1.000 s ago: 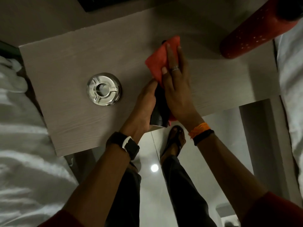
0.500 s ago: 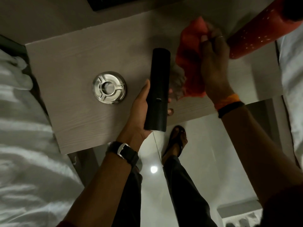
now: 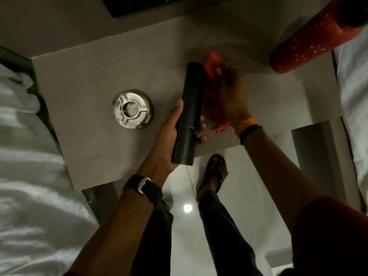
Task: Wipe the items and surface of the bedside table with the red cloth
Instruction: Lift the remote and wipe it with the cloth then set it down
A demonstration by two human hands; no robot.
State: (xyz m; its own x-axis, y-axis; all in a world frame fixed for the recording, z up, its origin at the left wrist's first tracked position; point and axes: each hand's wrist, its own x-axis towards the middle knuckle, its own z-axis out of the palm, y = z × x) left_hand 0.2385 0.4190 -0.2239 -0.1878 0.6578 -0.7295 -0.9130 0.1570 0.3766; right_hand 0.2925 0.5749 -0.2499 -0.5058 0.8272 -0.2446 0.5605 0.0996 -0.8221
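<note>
- Since half a second ago the right hand point(image 3: 232, 94) has swung the red cloth point(image 3: 213, 90) back in against the black cylinder point(image 3: 189, 114); both are blurred.
- Left hand point(image 3: 169, 140) grips the cylinder's near end, its long axis pointing away from the person over the bedside table point(image 3: 85, 76).
- Left of that hand sits a steel ashtray point(image 3: 132, 108); contents unclear.

The left hand point(image 3: 167, 140) gripped a black cylinder point(image 3: 188, 114) above the bedside table point(image 3: 83, 80), while the blurred right hand point(image 3: 232, 92) pressed the red cloth point(image 3: 214, 100) against its side. A steel ashtray point(image 3: 131, 109) sat nearby.
</note>
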